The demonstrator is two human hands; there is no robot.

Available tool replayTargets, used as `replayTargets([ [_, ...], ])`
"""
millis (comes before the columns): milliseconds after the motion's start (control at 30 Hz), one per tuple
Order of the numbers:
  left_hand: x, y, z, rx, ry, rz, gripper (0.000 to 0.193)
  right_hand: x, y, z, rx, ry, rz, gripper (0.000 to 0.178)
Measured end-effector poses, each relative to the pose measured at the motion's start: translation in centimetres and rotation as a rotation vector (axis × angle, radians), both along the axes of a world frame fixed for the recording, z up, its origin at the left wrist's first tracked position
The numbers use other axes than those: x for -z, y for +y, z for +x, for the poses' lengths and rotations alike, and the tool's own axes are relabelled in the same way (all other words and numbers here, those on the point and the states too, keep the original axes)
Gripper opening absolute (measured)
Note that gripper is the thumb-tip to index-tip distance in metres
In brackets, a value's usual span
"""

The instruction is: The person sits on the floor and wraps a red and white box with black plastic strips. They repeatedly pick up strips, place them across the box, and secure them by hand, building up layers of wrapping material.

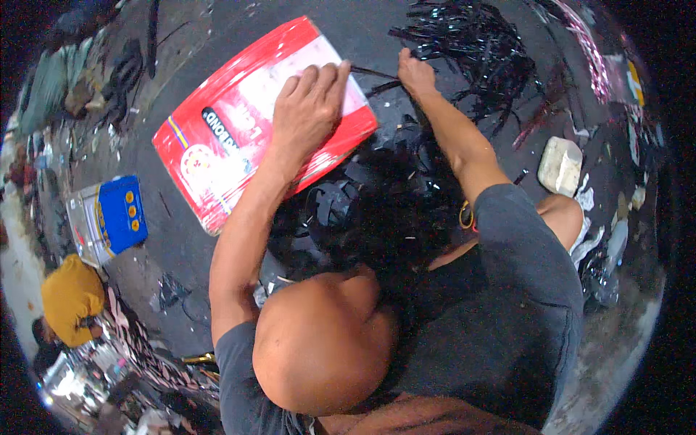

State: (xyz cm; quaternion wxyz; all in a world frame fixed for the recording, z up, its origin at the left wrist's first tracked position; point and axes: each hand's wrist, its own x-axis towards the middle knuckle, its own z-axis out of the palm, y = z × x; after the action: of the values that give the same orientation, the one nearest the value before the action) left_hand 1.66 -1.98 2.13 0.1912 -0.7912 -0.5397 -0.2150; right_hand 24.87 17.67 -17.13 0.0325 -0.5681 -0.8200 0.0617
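1. Red-and-white container [239, 119] lies at an angle just ahead of you, left of centre, on dark ground [181, 80]. There's bold lettering, a dark rounded label, thin coloured stripes and a round emblem on it; leaving the wording out.
2. Shiny black strips [471, 51] heap up just past your right hand, no print that I can see.
3. Blue-and-silver tin [119, 217] sits well off to your left, with three round yellow marks.
4. Your left hand [308, 105] is palm down, steadying the container; fingertips are unclear, so can't tell if it's pinching anything.
5. Your right hand [417, 75] is closed round a dark strip [375, 72] that reaches toward the container's edge. Looks like the strip-handling step to me; next move probably calls for a steady container and even tension.
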Motion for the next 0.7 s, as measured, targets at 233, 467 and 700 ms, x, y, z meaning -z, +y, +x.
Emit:
replayTargets([
  [233,-0.9,-3.1,6.9,0.119,-0.359,-0.204,0.043,-1.4,1.5,6.3,0.149,-0.015,0.004,0.029],
  [467,10.5,-14.5,9.8,-0.082,-0.377,-0.79,0.051,-18.8,4.5,10.9,0.759,0.751,1.127,0.027],
  [700,3.1,-12.5,10.6,0.078,-0.744,-0.599,0.015,-13.7,-14.5,5.0,-0.148,0.744,-0.151,0.018],
])
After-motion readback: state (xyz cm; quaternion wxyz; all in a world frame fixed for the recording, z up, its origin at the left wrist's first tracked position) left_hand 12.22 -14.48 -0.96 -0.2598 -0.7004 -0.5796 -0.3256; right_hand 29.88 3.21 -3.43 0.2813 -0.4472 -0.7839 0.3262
